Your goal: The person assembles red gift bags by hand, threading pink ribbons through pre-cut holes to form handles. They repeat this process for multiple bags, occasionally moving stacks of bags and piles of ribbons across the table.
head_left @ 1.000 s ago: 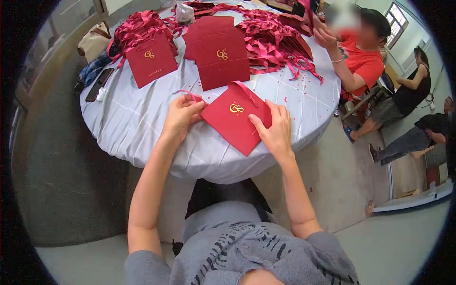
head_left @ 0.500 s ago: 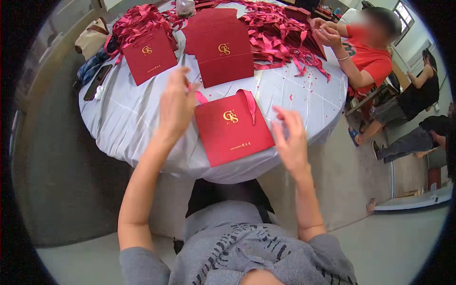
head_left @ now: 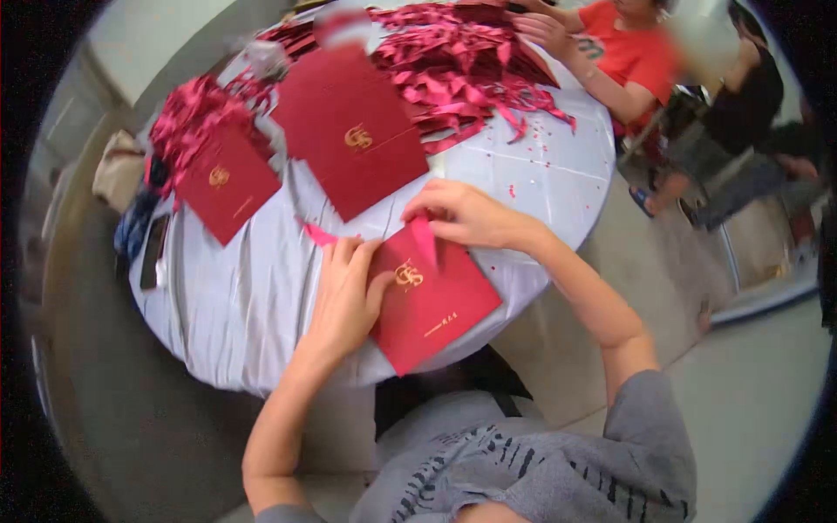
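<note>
A flat red paper gift bag (head_left: 436, 305) with a gold logo lies at the near edge of the round table, turned at an angle. My left hand (head_left: 343, 301) grips its upper left edge, thumb over the front. At the top edge my right hand (head_left: 462, 213) is closed on the bag beside the pink ribbon (head_left: 425, 240), its fingertips partly hidden. Another ribbon end (head_left: 318, 234) sticks out past my left fingers.
A stack of red bags (head_left: 349, 131) lies beyond my hands. Another red bag (head_left: 228, 185) and heaped pink ribbons (head_left: 200, 118) are at left, near a phone (head_left: 154, 253). More ribbons (head_left: 453, 65) lie at the back. A person in a red shirt (head_left: 623, 52) works at the far right.
Both hands have come down from the air beside the bag onto its edges. The bag appears more tilted, and the view has turned.
</note>
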{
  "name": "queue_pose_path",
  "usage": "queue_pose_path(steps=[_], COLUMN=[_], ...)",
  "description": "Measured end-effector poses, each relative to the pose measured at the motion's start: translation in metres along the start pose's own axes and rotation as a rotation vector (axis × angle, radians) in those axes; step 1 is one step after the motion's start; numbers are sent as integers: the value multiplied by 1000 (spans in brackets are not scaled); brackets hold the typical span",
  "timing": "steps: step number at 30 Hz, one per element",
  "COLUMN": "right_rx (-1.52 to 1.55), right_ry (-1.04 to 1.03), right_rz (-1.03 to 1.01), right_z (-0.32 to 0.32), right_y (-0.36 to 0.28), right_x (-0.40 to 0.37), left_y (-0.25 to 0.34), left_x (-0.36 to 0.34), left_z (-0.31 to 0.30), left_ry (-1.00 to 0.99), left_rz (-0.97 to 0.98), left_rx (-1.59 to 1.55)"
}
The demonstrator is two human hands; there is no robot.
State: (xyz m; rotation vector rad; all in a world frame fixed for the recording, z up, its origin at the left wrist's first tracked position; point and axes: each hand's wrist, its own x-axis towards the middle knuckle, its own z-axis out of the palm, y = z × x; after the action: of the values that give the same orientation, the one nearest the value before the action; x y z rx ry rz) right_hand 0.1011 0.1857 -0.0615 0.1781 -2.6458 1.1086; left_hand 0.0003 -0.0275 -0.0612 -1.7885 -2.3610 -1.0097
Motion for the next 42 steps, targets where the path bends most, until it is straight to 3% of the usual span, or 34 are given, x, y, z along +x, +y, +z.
queue_pose_path(steps=[4,8,13,19,20,22,23,25,26,28,29,35,37,42], right_rx=[40,339,387,564,614,702,639,583,616,653,650,662,342,507], right_ry=[289,360,417,587,582,662,710,766,803,846,854,752,767,670], right_rz=[51,467,561,412,471,339,283,226,176,80,40,76,20,52], right_z=[7,0,-2,11,5,5,4,-10,-15,-19,-19,-16,-14,-14], right_y=[8,7,6,11,1,-1,-5,-34,-45,-55,-58,-53,-53,-60], right_x=[10,13,9,9,7,11,12,9,7,8,7,3,3,6], left_y=[-3,2,-5,-9,-20,-27,-34,20,32,59,63,62,64,67], left_x=[10,23,32,44,43,43,37,49,45,45,44,39,39,36], left_z=[-6,-13,-13,-38,-37,-36,-34,-70,-80,-92,-91,-83,-80,-78], left_ry=[-115,-124,-211,-377,-346,-258,-114,-58,-67,32,35,97,109,109], left_rz=[-117,-137,-228,-365,-324,-280,-47,185,115,223,231,299,299,282], left_rx=[-167,-164,-301,-514,-435,-486,-399,-105,-37,258,253,542,564,571])
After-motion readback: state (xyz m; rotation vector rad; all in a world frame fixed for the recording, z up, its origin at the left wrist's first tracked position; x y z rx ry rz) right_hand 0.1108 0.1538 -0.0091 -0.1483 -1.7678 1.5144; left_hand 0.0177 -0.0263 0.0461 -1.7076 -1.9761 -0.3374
